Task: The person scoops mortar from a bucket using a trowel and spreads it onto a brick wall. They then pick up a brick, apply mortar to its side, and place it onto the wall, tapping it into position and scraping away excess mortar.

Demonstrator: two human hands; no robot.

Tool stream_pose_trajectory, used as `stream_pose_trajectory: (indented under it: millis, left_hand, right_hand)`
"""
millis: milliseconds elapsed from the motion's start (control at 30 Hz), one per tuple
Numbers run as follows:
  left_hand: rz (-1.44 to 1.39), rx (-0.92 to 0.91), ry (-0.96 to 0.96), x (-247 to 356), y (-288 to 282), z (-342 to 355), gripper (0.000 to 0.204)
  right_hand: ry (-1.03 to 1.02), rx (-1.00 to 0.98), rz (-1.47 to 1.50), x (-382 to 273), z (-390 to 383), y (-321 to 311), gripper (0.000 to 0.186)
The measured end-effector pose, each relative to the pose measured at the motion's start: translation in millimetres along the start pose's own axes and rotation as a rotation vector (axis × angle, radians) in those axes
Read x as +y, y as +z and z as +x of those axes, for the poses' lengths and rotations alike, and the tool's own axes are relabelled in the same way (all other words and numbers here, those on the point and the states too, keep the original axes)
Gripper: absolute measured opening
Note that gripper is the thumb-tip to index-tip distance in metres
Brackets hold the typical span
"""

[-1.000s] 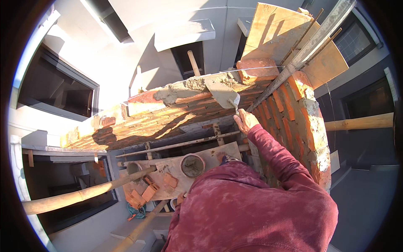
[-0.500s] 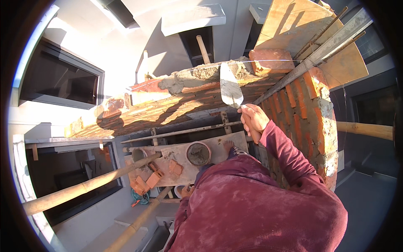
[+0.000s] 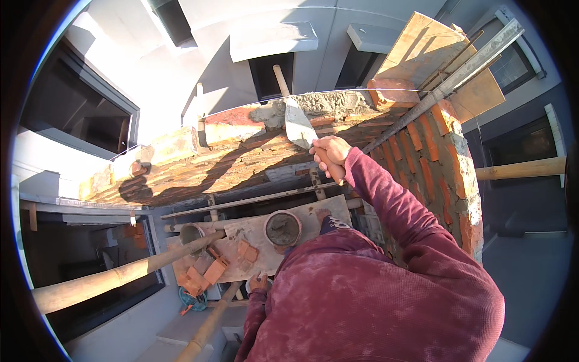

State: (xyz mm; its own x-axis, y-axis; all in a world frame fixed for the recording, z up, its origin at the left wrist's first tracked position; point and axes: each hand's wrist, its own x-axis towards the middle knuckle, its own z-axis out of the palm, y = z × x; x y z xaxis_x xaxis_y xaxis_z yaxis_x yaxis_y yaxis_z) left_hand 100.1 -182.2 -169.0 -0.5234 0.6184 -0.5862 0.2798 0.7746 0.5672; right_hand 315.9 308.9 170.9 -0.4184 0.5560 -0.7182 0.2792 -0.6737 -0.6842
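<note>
My right hand (image 3: 330, 155) grips the wooden handle of a trowel (image 3: 297, 120), its blade against grey mortar at the top of the brick wall (image 3: 235, 123). A taut string line runs along that top edge, past a loose-edged brick (image 3: 392, 93) at the right end. Low on my left side, my left hand (image 3: 258, 282) has curled fingers beside a pale container (image 3: 265, 288); what they hold is too small to make out. A bucket of mortar (image 3: 282, 229) stands on the plank platform (image 3: 319, 220) by my feet, with broken bricks (image 3: 214, 270) to its left.
A second brick wall (image 3: 449, 181) rises at right with a long metal bar (image 3: 446, 90) and plywood sheets (image 3: 422, 36). Bamboo poles (image 3: 120, 274) cross at lower left and right, beside an empty-looking bucket (image 3: 192, 235). Grey building walls and windows surround the scaffold.
My right hand and trowel have shifted left along the wall top since half a second ago, the blade moving over the mortar. My left hand shows more clearly at my side.
</note>
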Motion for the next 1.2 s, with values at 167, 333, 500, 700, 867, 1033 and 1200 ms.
stream_pose_trajectory:
  millis: [167,333,500,700,867,1033,1200]
  left_hand:
    - [-0.010,-0.020,-0.063,-40,-44,6,0.059]
    - [-0.058,0.035,-0.048,-100,-61,-4,0.061]
    - [0.091,-0.024,0.035,-120,-90,0,0.063]
    - [0.109,-0.093,-0.018,-85,-103,-17,0.063]
    - [0.120,-0.164,0.012,-64,-91,-2,0.064]
    - [0.142,-0.200,0.023,-50,-88,3,0.064]
    - [0.160,-0.229,0.030,-43,-88,12,0.064]
  right_hand:
    - [-0.290,0.138,-0.305,53,8,31,0.032]
    - [-0.587,0.412,0.243,134,53,-16,0.021]
    - [-0.634,0.303,0.500,175,118,-37,0.027]
    - [-0.819,0.574,-0.175,178,152,31,0.023]
    - [-0.703,0.746,-0.761,163,131,-19,0.024]
    - [-0.593,0.880,-0.858,164,117,-128,0.026]
    - [-0.599,0.967,-0.624,189,96,-187,0.030]
